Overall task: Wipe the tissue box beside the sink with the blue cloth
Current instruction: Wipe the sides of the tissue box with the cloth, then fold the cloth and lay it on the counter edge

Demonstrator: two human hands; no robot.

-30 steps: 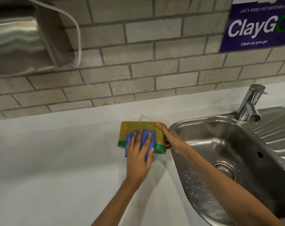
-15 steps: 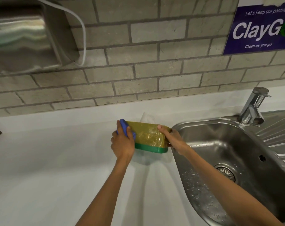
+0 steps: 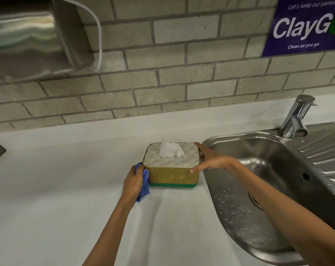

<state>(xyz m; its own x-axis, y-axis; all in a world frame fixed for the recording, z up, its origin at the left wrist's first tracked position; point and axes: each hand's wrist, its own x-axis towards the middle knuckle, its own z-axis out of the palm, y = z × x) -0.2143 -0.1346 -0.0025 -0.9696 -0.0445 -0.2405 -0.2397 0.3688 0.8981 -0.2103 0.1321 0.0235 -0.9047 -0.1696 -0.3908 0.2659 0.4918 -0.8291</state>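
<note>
Shared office pantry: "pantries" sign (image 3: 306, 25), steel sink (image 3: 258, 189), wall dispenser (image 3: 28, 35)

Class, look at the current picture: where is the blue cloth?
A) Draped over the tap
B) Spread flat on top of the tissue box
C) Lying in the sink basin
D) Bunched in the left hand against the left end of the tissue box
D: the blue cloth is bunched in the left hand, pressed at the left end of the tissue box.

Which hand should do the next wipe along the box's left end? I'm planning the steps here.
Left. The left hand already holds the blue cloth bunched against the left end of the tissue box. The right hand has no cloth; it grips the box's right end beside the sink, bracing it.
</note>
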